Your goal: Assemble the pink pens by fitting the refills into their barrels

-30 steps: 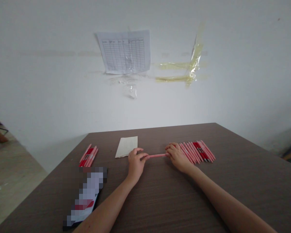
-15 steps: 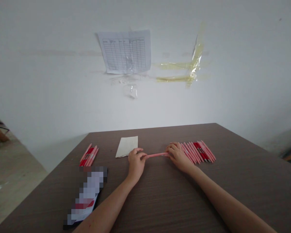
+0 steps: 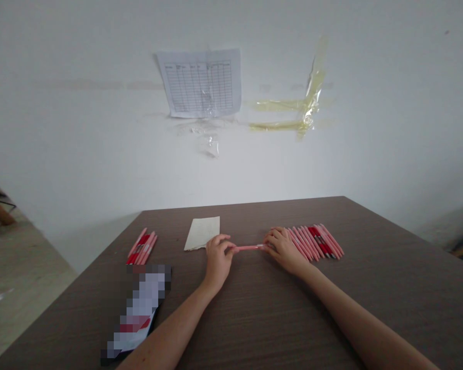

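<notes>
A slim pink pen (image 3: pixel 249 248) lies level between my two hands, one end in each. My left hand (image 3: pixel 218 257) is closed, thumb and fingers pinching the pen's left end. Around its right end the fingers of my right hand (image 3: pixel 283 247) are closed; their tips partly hide that end. Right beside my right hand is a row of several pink and red pens (image 3: pixel 314 241), laid side by side. A smaller group of pink and red pens (image 3: pixel 142 247) rests at the table's left. Behind my left hand lies a cream paper sheet (image 3: pixel 202 233).
The brown table (image 3: pixel 250 318) meets a white wall at the back. A blurred-out flat item with a dark edge (image 3: pixel 139 313) lies near my left forearm. On the wall are a printed chart (image 3: pixel 200 85) and strips of yellowish tape (image 3: pixel 308 110).
The pen has turned slightly and now lies nearly level. My left hand has shifted a little to the right; my right hand has hardly moved.
</notes>
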`<state>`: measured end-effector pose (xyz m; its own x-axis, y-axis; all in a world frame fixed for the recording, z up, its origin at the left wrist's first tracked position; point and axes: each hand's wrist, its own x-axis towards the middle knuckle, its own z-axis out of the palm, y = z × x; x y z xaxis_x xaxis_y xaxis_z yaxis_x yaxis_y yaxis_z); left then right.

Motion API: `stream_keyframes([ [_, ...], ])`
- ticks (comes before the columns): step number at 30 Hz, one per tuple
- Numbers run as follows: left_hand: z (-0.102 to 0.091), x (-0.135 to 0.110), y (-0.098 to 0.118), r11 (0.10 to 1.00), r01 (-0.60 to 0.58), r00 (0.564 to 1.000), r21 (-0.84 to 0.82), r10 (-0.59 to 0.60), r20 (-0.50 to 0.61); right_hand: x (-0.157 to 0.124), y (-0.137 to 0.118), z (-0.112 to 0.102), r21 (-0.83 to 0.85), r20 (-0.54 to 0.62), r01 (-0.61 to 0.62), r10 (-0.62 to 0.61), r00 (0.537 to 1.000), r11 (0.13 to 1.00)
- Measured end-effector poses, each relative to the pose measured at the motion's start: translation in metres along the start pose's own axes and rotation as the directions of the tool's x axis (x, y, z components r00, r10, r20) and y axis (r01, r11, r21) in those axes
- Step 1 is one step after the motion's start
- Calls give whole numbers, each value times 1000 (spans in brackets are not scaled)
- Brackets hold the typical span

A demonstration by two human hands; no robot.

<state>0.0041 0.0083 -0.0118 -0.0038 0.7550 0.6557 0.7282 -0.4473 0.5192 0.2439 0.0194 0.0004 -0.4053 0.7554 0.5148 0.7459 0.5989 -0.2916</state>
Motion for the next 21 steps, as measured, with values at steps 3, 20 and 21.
stream_keyframes([
  [3,0,0,0,1000,9,1000,-4,-9,-7,0,-1,-2,15,-21,-17,17,1000,1000],
  [20,-1,0,2,999,-21,1000,37,21,7,0,-1,-5,-34,-18,5,-6,1000,999],
  [21,-1,0,1,999,-18,1000,41,18,7,0,-1,-5,-27,-25,3,-4,1000,1000],
])
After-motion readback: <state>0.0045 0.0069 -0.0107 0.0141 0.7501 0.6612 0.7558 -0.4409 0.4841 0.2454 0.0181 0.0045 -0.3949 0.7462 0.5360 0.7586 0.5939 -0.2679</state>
